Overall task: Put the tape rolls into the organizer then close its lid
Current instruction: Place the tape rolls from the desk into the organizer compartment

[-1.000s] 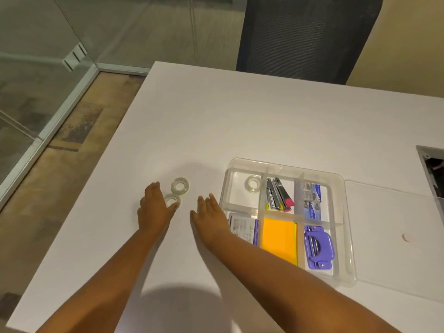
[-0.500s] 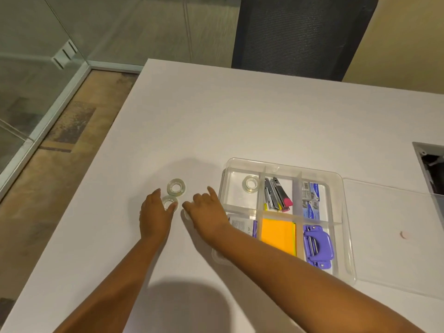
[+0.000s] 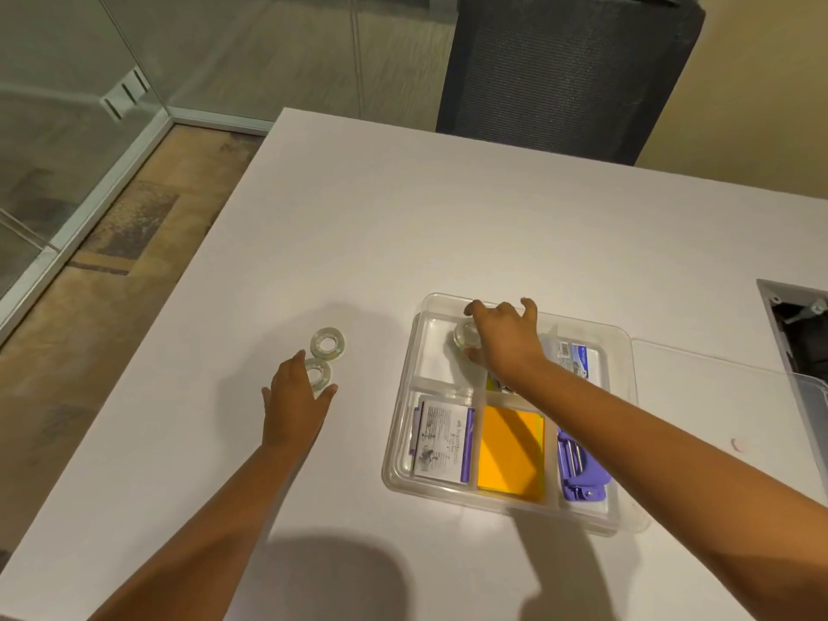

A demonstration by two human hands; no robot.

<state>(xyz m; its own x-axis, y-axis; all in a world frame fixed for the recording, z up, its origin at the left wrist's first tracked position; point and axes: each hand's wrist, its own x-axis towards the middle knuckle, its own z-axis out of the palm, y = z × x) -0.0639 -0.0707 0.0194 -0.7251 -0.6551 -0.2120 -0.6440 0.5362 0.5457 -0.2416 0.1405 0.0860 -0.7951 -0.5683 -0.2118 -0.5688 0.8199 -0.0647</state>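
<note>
Since half a second ago, my right hand (image 3: 504, 340) has crossed from the table surface beside the organizer to the organizer's far-left compartment, while my left hand (image 3: 293, 403) has stayed where it was by the two loose rolls. My right hand now sits over that compartment with fingers curled down around a clear tape roll (image 3: 466, 334); whether the roll is gripped or merely covered I cannot tell, since the palm hides the contact. My left hand lies low over the white table (image 3: 403, 226), thumb and forefinger spread part-way around the nearer tape roll (image 3: 319, 374), fingertips at its rim, the grasp not closed on it. A second loose tape roll (image 3: 328, 342) lies flat on the table just beyond it, the two rolls touching or nearly so. The clear plastic organizer (image 3: 403, 423) rests on the table to the right of these rolls, its transparent lid (image 3: 717, 396) folded open flat on the table on the right side. Visible in the near compartments: a printed card packet (image 3: 441, 443) at left, orange sticky notes (image 3: 511, 454) in the middle, a purple hole punch (image 3: 582, 477) at right. A blue-labelled packet (image 3: 578, 358) sits in the far-right compartment, partly behind my forearm. A dark mesh chair (image 3: 569, 73) stands at the table's far edge.
</note>
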